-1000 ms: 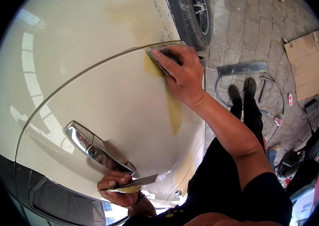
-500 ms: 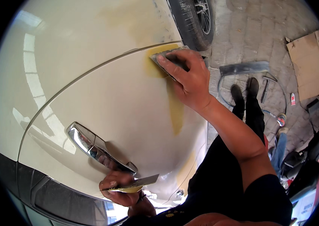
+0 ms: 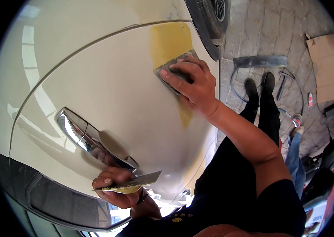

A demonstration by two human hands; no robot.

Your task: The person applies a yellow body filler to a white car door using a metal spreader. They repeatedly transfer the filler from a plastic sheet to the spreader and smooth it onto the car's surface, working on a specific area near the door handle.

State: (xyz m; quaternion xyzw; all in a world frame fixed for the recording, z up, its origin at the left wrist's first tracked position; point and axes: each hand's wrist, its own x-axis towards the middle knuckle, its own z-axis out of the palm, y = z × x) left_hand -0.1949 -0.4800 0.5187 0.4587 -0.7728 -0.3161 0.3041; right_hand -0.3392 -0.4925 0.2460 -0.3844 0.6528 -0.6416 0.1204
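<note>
My right hand grips a flat grey spreader against a cream car door, over a yellow filler patch that narrows downward below it. My left hand is wrapped round a thin metal plate carrying yellow filler, held just below the chrome door handle. Smaller yellowish patches show on the lower right of the bodywork, near my dark shirt.
A wheel is at the top. On the paved floor lie flattened cardboard, a long sander, a hose, a hammer and a small tube. A person's jeans-clad leg and assorted gear are at right.
My right hand with the spreader has moved down the panel relative to the seam, leaving a wider yellow layer above it. The view has shifted slightly; more of the other person's leg shows.
</note>
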